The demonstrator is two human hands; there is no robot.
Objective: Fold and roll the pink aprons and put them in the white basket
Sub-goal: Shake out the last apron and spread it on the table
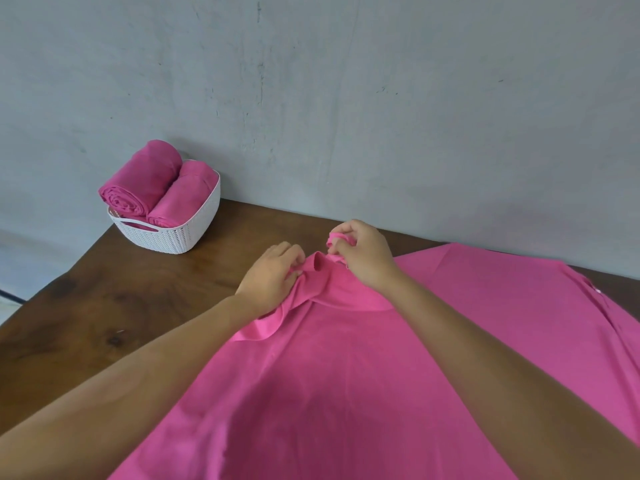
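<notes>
Two hands hold the top of a pink apron on a brown table.

The pink apron (332, 375) lies spread out flat on the wooden table (114, 306), and more pink cloth (502, 299) lies flat to its right. The left hand (270, 275) has its fingers curled around a bunched bit at the apron's far edge. The right hand (360, 254) pinches a thin pink strap (337, 239) just beside it. The white basket (173, 233) sits at the far left corner of the table, by the grey wall (346, 98), well apart from the hands. Two rolled pink aprons (152, 188) lie side by side in it, touching.
</notes>
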